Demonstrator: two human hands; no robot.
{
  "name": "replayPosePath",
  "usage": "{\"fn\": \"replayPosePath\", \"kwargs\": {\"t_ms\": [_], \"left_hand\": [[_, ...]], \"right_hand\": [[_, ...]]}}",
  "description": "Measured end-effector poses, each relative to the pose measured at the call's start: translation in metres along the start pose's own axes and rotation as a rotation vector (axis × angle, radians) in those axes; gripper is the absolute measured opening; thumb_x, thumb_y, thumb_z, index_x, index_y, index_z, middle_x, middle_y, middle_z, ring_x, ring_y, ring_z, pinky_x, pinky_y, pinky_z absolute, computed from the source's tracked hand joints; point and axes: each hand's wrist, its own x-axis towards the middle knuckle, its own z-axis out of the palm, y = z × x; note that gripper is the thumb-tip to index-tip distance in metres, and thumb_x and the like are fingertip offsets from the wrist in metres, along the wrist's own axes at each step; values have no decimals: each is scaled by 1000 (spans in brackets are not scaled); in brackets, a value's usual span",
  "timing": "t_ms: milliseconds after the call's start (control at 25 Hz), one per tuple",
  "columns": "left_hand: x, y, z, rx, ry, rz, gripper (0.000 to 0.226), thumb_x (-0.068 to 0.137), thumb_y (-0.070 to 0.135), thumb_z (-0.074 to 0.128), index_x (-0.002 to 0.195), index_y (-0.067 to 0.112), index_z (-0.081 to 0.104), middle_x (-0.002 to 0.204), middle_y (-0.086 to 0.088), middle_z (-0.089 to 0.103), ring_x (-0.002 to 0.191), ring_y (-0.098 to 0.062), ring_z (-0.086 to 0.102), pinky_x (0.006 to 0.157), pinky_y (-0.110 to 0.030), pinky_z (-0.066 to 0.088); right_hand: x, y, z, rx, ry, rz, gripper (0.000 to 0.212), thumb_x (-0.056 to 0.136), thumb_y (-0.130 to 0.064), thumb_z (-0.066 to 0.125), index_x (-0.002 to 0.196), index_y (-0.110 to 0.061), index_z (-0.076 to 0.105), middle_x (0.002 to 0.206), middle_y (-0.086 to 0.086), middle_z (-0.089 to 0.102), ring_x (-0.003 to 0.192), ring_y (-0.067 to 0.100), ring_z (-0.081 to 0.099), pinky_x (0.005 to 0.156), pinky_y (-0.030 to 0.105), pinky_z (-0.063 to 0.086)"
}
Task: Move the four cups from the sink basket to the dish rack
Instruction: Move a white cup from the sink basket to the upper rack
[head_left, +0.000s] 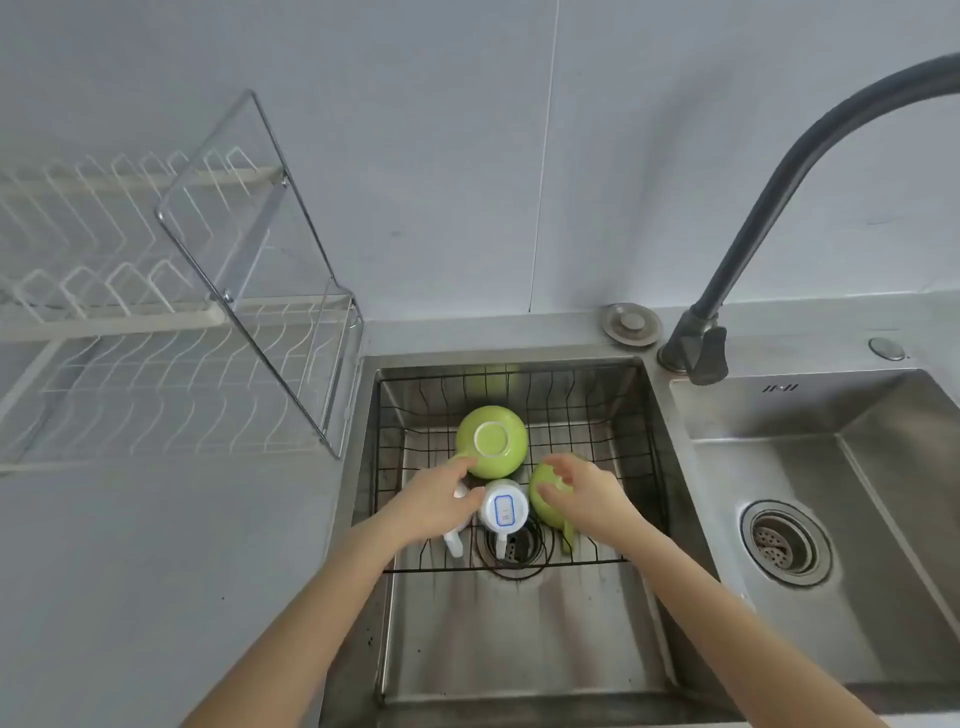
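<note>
Two bare forearms and hands, nothing worn.

The left hand (436, 506) and right hand (584, 493) show no rings, watch, bracelets or gloves; both forearms are uncovered from the wrists down to the frame's lower edge, sleeveless throughout.

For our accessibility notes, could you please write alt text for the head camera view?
Both hands reach into a wire sink basket of upturned cups: the left hand covers a white cup, the right hand curls round a green cup. Another white cup and a larger green cup sit between; the dish rack stands left.
</note>
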Motion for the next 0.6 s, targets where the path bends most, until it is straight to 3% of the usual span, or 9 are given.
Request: {"fn": "replayPosePath", "kwargs": {"t_ms": [240,360,440,520,600], "left_hand": [[32,-20,38,-124,-7,-122,52,94,24,39,142,15,24,146,-9,40,131,-27,41,108,-36,35],[46,-26,52,-186,24,-155,47,94,19,38,140,15,28,120,-12,56,112,-25,51,98,-33,39],[56,-30,60,-206,28,-157,46,93,17,38,138,13,29,102,-7,57,97,-23,51,89,-30,40],[65,-33,67,-208,29,-159,50,93,17,40,140,9,25,111,-7,59,104,-28,52,90,-30,40],[71,-37,74,-199,31,-164,58,93,18,41,143,9,14,144,-11,38,131,-27,37,105,-32,32]], "right_hand": [[20,27,26,103,-76,188,49,91,-24,48,138,-16,38,139,12,49,123,26,49,98,33,43],[32,35,37,168,-75,249,48,90,-23,49,136,-14,39,134,12,54,121,26,51,99,32,42],[42,39,46,197,-81,276,44,90,-20,49,133,-11,44,129,13,58,118,26,53,95,28,41],[49,40,53,234,-90,291,40,90,-18,49,129,-9,46,122,13,61,112,25,55,87,26,41],[58,42,61,263,-97,307,41,90,-19,49,130,-10,46,108,8,61,99,22,55,80,25,39]]}}
